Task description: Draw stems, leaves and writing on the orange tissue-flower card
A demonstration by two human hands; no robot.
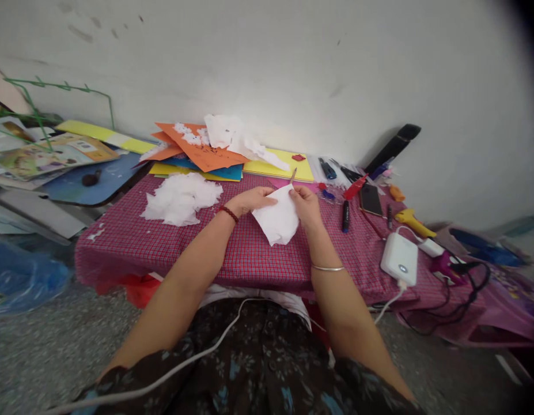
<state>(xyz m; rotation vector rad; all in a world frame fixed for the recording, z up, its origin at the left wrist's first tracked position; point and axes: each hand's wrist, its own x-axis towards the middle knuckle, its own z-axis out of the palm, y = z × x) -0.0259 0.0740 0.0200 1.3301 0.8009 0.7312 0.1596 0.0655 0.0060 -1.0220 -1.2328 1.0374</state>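
My left hand is closed on the upper left edge of a folded white paper piece, which hangs over the red checked tablecloth. Pressed against the paper's upper right edge, my right hand is closed around a thin pencil-like stick whose tip points up and away. A red bead bracelet circles my left wrist and a silver bangle my right.
A heap of white paper scraps lies left of my hands. Orange, yellow and blue card sheets stack at the back. Pens, a phone, a white power bank and cables lie at the right. Books pile up far left.
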